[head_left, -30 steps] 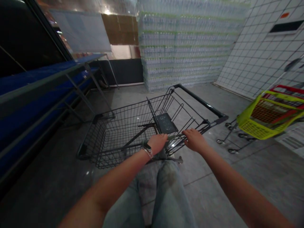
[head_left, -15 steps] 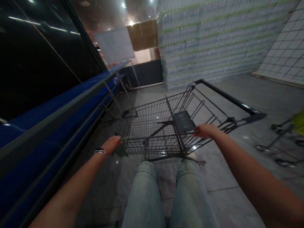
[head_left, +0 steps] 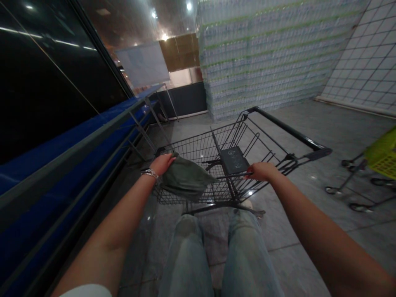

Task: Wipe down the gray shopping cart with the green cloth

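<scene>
A dark wire shopping cart (head_left: pixel 198 142) stands sideways in front of my knees, its push handle (head_left: pixel 284 128) off to the right. My left hand (head_left: pixel 163 163) is closed on a grey-green cloth (head_left: pixel 187 177), which spreads over the near side of the basket at its left end. Fingers of my right hand (head_left: pixel 261 171) wrap the near top rim, beside the black child-seat flap (head_left: pixel 235 160) with pale markings. The cloth covers part of the near rim and the mesh behind it.
A blue-covered rack with metal rails (head_left: pixel 123 117) runs along the left. Stacked, wrapped bottle packs (head_left: pixel 266 57) rise at the back. At the right are a yellow-green basket cart (head_left: pixel 382 156) and a white wall with a wire grid (head_left: pixel 352 57).
My left hand has moved up and right from the cart's left corner, and the cloth now lies spread across the near side. My right hand keeps its hold on the rim.
</scene>
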The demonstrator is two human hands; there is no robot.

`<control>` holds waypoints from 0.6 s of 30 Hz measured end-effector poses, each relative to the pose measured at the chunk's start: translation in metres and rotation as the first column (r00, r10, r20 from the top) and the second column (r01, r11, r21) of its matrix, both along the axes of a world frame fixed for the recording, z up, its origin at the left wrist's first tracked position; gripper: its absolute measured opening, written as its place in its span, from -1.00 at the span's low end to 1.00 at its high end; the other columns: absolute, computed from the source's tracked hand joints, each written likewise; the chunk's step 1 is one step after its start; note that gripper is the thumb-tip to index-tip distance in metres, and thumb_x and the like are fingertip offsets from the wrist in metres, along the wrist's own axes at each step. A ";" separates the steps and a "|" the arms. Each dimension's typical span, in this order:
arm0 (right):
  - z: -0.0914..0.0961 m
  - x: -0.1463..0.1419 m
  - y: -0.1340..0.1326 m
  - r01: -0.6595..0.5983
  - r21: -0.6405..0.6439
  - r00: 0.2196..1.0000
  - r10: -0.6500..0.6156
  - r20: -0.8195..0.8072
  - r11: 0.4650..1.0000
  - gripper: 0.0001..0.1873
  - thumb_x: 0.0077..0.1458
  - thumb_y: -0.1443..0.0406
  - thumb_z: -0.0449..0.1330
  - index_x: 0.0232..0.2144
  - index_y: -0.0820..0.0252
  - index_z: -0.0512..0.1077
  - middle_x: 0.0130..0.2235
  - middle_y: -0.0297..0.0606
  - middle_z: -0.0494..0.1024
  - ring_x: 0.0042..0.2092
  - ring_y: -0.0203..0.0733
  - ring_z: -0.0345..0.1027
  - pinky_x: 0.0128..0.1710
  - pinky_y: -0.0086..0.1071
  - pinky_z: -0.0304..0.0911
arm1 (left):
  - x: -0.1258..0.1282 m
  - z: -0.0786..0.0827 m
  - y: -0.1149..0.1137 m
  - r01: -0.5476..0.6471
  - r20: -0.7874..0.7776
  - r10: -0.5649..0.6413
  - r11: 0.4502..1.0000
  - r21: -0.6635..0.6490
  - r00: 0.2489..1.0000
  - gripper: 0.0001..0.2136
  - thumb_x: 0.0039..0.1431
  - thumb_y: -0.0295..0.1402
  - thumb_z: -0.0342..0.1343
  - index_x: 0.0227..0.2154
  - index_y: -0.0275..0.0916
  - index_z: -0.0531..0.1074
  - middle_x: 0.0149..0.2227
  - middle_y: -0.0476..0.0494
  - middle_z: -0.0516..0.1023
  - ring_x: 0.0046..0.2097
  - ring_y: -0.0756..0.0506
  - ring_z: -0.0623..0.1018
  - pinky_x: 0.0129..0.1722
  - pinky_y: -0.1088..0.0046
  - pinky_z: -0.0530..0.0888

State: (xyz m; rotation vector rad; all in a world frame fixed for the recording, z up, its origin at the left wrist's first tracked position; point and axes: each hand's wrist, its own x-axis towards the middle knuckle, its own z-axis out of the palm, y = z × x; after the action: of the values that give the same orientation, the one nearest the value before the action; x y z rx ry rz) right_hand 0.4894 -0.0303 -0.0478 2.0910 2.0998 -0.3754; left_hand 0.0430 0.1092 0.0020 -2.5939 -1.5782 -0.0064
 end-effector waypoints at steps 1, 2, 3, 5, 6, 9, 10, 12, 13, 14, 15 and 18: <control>0.000 0.000 0.000 0.004 0.003 1.000 -0.004 -0.002 1.000 -0.46 0.05 -0.20 0.14 -0.18 -0.01 0.61 -0.14 -0.09 0.63 -0.09 0.10 0.50 -0.17 -0.19 0.33 | 0.002 -0.007 0.001 0.004 0.002 -0.004 0.998 -0.066 1.000 -0.72 0.38 -0.21 -0.10 -0.12 -0.29 0.39 -0.08 -0.30 0.57 -0.03 -0.18 0.54 -0.02 0.38 0.41; 0.000 0.000 0.000 0.007 0.008 1.000 -0.007 -0.003 1.000 -0.46 0.05 -0.20 0.14 -0.17 -0.02 0.60 -0.13 -0.09 0.63 -0.08 0.10 0.50 -0.17 -0.19 0.33 | 0.005 -0.016 -0.001 0.022 0.015 -0.020 0.990 -0.139 1.000 -0.72 0.35 -0.22 -0.05 -0.07 -0.29 0.39 -0.03 -0.30 0.56 0.02 -0.17 0.53 0.01 0.38 0.40; -0.001 0.000 0.000 0.010 0.013 1.000 -0.009 -0.004 1.000 -0.46 0.05 -0.20 0.14 -0.17 -0.02 0.60 -0.13 -0.10 0.63 -0.08 0.10 0.50 -0.16 -0.20 0.33 | 0.009 -0.027 -0.006 0.047 0.042 -0.040 0.978 -0.204 0.998 -0.69 0.33 -0.22 -0.03 -0.01 -0.30 0.38 0.02 -0.30 0.54 0.06 -0.17 0.51 0.06 0.37 0.39; -0.002 0.000 0.000 0.009 0.019 1.000 -0.009 -0.004 1.000 -0.46 0.05 -0.20 0.14 -0.17 -0.03 0.60 -0.14 -0.10 0.63 -0.09 0.08 0.50 -0.17 -0.20 0.33 | 0.022 -0.048 -0.023 0.090 0.148 -0.053 0.963 -0.253 0.987 -0.62 0.36 -0.21 -0.11 0.11 -0.30 0.34 0.12 -0.29 0.49 0.16 -0.15 0.46 0.12 0.35 0.36; -0.003 0.000 0.000 0.006 0.024 1.000 -0.006 -0.004 1.000 -0.46 0.05 -0.20 0.14 -0.18 -0.03 0.60 -0.15 -0.10 0.63 -0.09 0.08 0.50 -0.17 -0.20 0.33 | 0.029 -0.056 -0.033 0.104 0.204 -0.053 0.963 -0.250 0.978 -0.58 0.40 -0.20 -0.20 0.14 -0.29 0.33 0.14 -0.29 0.47 0.17 -0.14 0.44 0.13 0.34 0.36; -0.005 0.001 0.000 -0.008 0.032 1.000 0.008 -0.005 0.999 -0.48 0.05 -0.20 0.14 -0.22 -0.02 0.60 -0.18 -0.10 0.63 -0.12 0.09 0.51 -0.18 -0.19 0.32 | 0.043 -0.066 -0.060 0.150 0.166 -0.105 0.946 -0.289 0.981 -0.50 0.38 0.00 -0.24 0.08 -0.21 0.41 0.00 -0.24 0.58 0.04 -0.17 0.54 0.01 0.34 0.43; -0.005 0.001 0.000 -0.011 0.033 1.000 0.011 -0.005 0.999 -0.48 0.05 -0.20 0.14 -0.23 -0.01 0.60 -0.19 -0.10 0.63 -0.12 0.09 0.51 -0.19 -0.19 0.32 | 0.044 -0.065 -0.065 0.159 0.098 -0.135 0.941 -0.300 0.986 -0.49 0.34 0.07 -0.18 0.02 -0.19 0.45 -0.07 -0.23 0.60 -0.02 -0.19 0.57 -0.04 0.34 0.45; -0.005 0.001 -0.001 -0.008 0.035 1.000 0.009 -0.004 0.999 -0.49 0.05 -0.20 0.14 -0.23 -0.01 0.60 -0.18 -0.11 0.63 -0.11 0.09 0.51 -0.18 -0.19 0.32 | 0.044 -0.062 -0.069 0.163 -0.033 -0.180 0.942 -0.293 0.983 -0.50 0.28 0.12 -0.09 -0.09 -0.18 0.50 -0.16 -0.23 0.63 -0.09 -0.21 0.59 -0.12 0.35 0.45; -0.005 0.001 -0.001 -0.003 0.035 1.000 0.003 -0.004 0.999 -0.49 0.05 -0.19 0.14 -0.23 -0.01 0.60 -0.17 -0.11 0.63 -0.11 0.09 0.51 -0.18 -0.19 0.32 | 0.043 -0.060 -0.069 0.162 -0.073 -0.189 0.947 -0.278 0.979 -0.51 0.28 0.11 -0.08 -0.13 -0.18 0.52 -0.18 -0.24 0.63 -0.10 -0.21 0.59 -0.13 0.36 0.45; -0.005 0.001 -0.001 0.002 0.035 1.000 -0.001 -0.005 0.999 -0.49 0.05 -0.19 0.15 -0.22 -0.01 0.60 -0.17 -0.10 0.63 -0.10 0.09 0.51 -0.17 -0.19 0.32 | 0.043 -0.058 -0.068 0.162 -0.096 -0.194 0.949 -0.270 0.976 -0.53 0.29 0.09 -0.09 -0.16 -0.18 0.53 -0.18 -0.24 0.63 -0.10 -0.21 0.59 -0.15 0.37 0.45; -0.004 0.000 -0.001 0.002 0.032 1.000 -0.002 -0.004 0.999 -0.49 0.05 -0.19 0.15 -0.21 -0.01 0.60 -0.16 -0.09 0.63 -0.10 0.09 0.51 -0.17 -0.19 0.32 | 0.045 -0.057 -0.067 0.156 -0.110 -0.191 0.952 -0.265 0.975 -0.54 0.30 0.07 -0.09 -0.17 -0.18 0.53 -0.19 -0.25 0.63 -0.11 -0.21 0.59 -0.16 0.37 0.45; -0.004 -0.001 0.000 -0.023 0.014 1.000 0.023 0.001 1.000 -0.48 0.07 -0.18 0.14 -0.22 0.01 0.61 -0.17 -0.07 0.63 -0.10 0.08 0.51 -0.17 -0.21 0.32 | 0.066 -0.056 -0.069 0.140 -0.124 -0.172 0.962 -0.237 0.977 -0.54 0.29 0.08 -0.07 -0.15 -0.19 0.53 -0.20 -0.28 0.62 -0.12 -0.22 0.60 -0.16 0.35 0.46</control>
State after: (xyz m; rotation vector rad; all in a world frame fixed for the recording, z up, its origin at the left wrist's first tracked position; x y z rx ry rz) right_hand 0.4887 -0.0302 -0.0516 2.0723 2.1305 -0.3577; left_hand 0.1088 0.0404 -0.0540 -2.8102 -1.3954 0.3604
